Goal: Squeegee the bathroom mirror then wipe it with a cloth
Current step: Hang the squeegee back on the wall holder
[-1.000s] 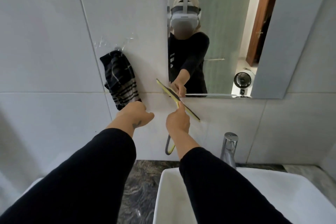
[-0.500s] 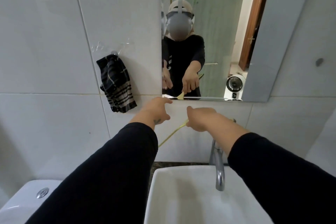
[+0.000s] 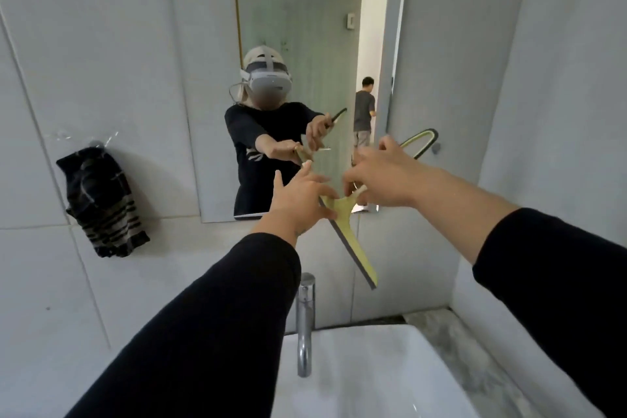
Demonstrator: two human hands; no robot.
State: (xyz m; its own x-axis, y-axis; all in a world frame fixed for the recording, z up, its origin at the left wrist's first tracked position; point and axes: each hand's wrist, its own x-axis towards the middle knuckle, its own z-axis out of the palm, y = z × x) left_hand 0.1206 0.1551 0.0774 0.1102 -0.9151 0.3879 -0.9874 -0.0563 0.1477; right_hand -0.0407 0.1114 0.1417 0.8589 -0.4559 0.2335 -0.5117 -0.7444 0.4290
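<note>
The bathroom mirror [image 3: 305, 27] hangs on the grey tiled wall straight ahead. A yellow-green squeegee [image 3: 353, 241] with a dark rubber edge is held up in front of the mirror's lower edge, its blade slanting down to the right. My right hand [image 3: 383, 173] grips its looped handle [image 3: 420, 139]. My left hand [image 3: 302, 200] touches the upper end of the blade, fingers spread on it. A dark striped cloth [image 3: 101, 204] hangs from a wall hook at the left, apart from both hands.
A chrome tap [image 3: 305, 319] stands below the hands over a white basin [image 3: 366, 373]. A marble counter [image 3: 451, 343] lies beside the basin at the right. The mirror reflects a person wearing a headset and another person in a doorway.
Both hands have risen from below the mirror's lower edge to in front of it. The squeegee has turned, its blade now slanting down to the right and its handle pointing up.
</note>
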